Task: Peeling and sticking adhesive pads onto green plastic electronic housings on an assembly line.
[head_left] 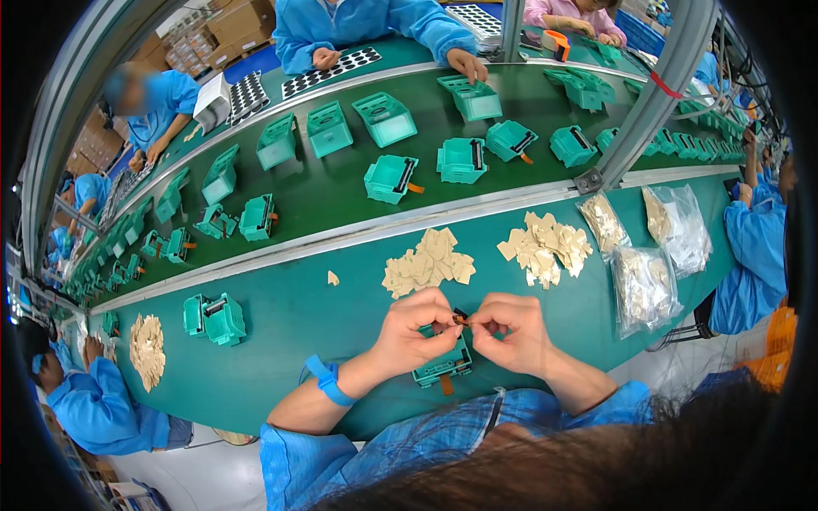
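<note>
My left hand [417,332] and my right hand [511,334] meet above the green bench, each with thumb and forefinger pinched together. Between the fingertips is a small dark piece with an orange-brown part [461,319], mostly covered by the fingers. Right under the hands sits a green plastic housing [443,366] with an orange flat cable [447,386] sticking out toward me; my left hand hides part of it. Just beyond the hands lies a heap of small tan paper-like pieces [429,262]. A blue strap is round my left wrist.
A second tan heap [545,247] and clear bags of pieces [645,289] lie to the right. Two green housings [215,318] and another tan heap [147,352] are at left. Beyond a metal rail, a belt [332,192] carries many green housings. Co-workers sit across and beside; a metal post [652,102] stands right.
</note>
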Demonstrator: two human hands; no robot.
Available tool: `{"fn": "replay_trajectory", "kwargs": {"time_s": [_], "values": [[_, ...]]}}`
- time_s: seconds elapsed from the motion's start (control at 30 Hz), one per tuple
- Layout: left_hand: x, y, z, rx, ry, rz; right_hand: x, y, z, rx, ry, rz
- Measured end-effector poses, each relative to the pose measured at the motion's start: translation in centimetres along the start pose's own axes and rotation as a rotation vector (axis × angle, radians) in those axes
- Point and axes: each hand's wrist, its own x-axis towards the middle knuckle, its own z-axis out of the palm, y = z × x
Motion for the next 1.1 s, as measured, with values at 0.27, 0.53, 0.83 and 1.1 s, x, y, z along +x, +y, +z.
{"fn": "replay_trajectory", "kwargs": {"time_s": [0.27,0.53,0.83,1.1], "values": [[-0.1,-0.2,-0.7,-0.048,-0.033,-0.102,-0.2,2.5,-2.3,0.051,0.066,0.196],[0.6,0.7,-2.9,0.82,0.068,0.57,-0.7,7.1,-7.6,-1.201,0.097,0.301],[0.0,-0.8,-3.5,1.145,0.068,1.2,2.9,-1.7,-1.0,-0.336,-0.43,-0.134],[-1.8,2.1,-2.0,0.79,-0.244,0.255,2.0,-0.2,-0.8,-0.306,-0.256,0.139]]}}
